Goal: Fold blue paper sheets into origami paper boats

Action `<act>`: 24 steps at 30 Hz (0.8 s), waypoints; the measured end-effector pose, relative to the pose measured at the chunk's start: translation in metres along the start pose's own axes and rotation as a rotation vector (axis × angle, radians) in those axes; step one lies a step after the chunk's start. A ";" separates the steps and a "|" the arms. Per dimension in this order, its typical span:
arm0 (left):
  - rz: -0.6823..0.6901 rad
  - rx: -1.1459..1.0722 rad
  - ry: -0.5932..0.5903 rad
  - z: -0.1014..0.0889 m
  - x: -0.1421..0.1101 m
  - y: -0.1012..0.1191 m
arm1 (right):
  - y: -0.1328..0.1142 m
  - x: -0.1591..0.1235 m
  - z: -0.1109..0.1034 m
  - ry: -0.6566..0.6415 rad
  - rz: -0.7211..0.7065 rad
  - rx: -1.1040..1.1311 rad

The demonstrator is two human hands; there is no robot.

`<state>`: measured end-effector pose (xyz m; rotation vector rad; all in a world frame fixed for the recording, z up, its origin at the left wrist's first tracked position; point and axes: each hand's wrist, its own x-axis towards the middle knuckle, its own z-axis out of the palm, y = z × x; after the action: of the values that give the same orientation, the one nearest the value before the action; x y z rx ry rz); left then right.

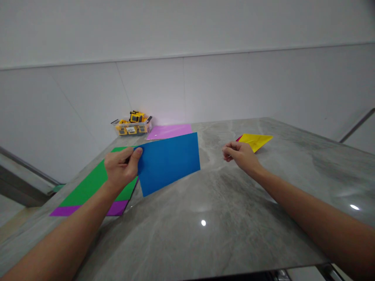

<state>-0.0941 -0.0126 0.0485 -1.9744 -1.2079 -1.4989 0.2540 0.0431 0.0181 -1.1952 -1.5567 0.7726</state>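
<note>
My left hand [123, 166] pinches a blue sheet of paper [170, 162] by its left edge, thumb in front. The sheet is held up above the table, slightly tilted, its right end free. My right hand [236, 152] is raised to the right of the sheet, apart from it, with curled fingers and nothing visible in them. Just behind that hand lies a folded yellow paper shape [256, 141], partly covered by it, with a bit of magenta paper [239, 138] showing at its left. Green paper [88, 187] over purple paper [117, 208] lies beneath my left forearm.
A clear plastic box [134, 128] with yellow toy vehicles [137, 116] stands at the back left near the white wall [187, 86]. Beside it lies pink paper [170, 131]. The grey marbled table [187, 242] has its front edge at the bottom.
</note>
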 end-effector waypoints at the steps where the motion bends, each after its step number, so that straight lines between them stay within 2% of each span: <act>1: -0.020 -0.024 -0.027 0.001 0.000 0.001 | 0.000 0.001 0.000 0.011 0.020 0.065; 4: -0.091 -0.122 -0.114 0.008 -0.006 0.006 | -0.003 -0.003 0.005 -0.024 -0.025 0.183; 6: -0.127 -0.184 -0.155 0.013 -0.011 0.011 | -0.007 -0.010 0.011 -0.090 -0.073 0.179; 9: -0.187 -0.279 -0.219 0.018 -0.016 0.019 | -0.011 -0.022 0.020 -0.201 -0.063 0.143; 12: -0.237 -0.334 -0.246 0.020 -0.018 0.023 | -0.013 -0.029 0.025 -0.245 -0.066 0.124; 15: -0.258 -0.335 -0.244 0.019 -0.016 0.023 | -0.016 -0.032 0.026 -0.212 -0.116 0.111; 20: -0.236 -0.332 -0.313 0.017 -0.012 0.021 | -0.018 -0.034 0.025 -0.135 -0.170 0.045; 24: -0.212 -0.321 -0.364 0.017 -0.011 0.021 | -0.017 -0.034 0.023 0.013 -0.237 -0.070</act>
<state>-0.0673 -0.0163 0.0366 -2.4827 -1.4326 -1.5586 0.2272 0.0078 0.0154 -1.0397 -1.6901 0.5576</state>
